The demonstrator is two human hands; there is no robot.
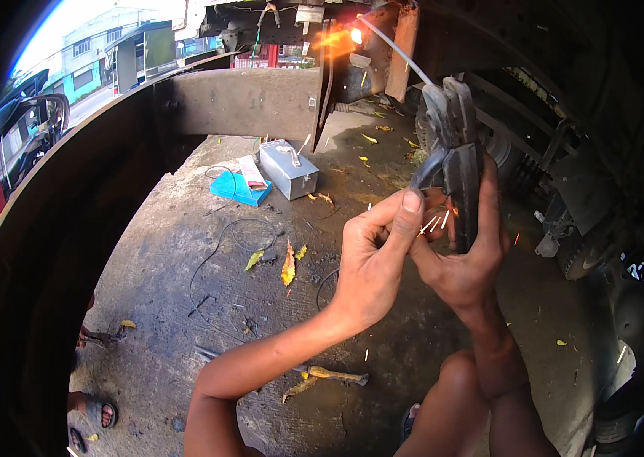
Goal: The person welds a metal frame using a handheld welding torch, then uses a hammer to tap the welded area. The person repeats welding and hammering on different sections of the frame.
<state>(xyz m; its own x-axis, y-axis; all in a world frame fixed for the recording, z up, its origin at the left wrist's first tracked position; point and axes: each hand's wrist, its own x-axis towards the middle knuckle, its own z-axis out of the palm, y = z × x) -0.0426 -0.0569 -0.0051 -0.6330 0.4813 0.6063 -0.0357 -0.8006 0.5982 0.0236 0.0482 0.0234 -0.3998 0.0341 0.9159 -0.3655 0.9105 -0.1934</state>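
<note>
My right hand [468, 266] is wrapped round the dark handle of a welding electrode holder [459, 183]. My left hand [373, 255] is closed, thumb up, at the holder's curved lever; its fingertips are partly hidden behind the thumb and the other hand. A thin grey welding rod [399, 53] slants up and left from the holder's jaws. At its far end a bright orange arc [356, 36] glows against a steel plate [327, 84], beside a rusty upright bracket [402, 53]. Sparks fall past both hands.
A steel beam [242, 103] crosses ahead, joining a long dark frame rail [47, 206] at left. On the concrete stand a grey metal toolbox [284, 171] and a blue box [239, 189]. A hammer [337, 375], cable and leaves lie below. Another person's sandalled foot [102, 413] shows lower left.
</note>
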